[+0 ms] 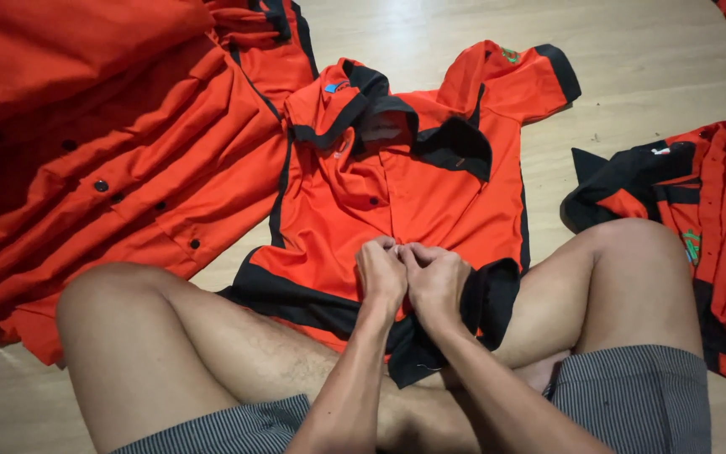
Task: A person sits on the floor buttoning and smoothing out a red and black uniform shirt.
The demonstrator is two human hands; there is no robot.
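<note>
Head view: orange short-sleeved shirt [397,210] with black collar and side panels lies front-up on the floor, its lower edge draped over the crossed legs. Left hand [381,273] and right hand [436,279] are touching each other, both pinched on the front placket near the hem, apparently at a button. Fabric looks thin, light, limp and wrinkle-prone; likely slides easily. Best held at the placket edge or hem, where the seams give some stiffness.

Surface: pale wood-look floor [632,76], smooth. Pile of orange shirts [102,160] to the left, another orange-and-black shirt [707,227] to the right.
</note>
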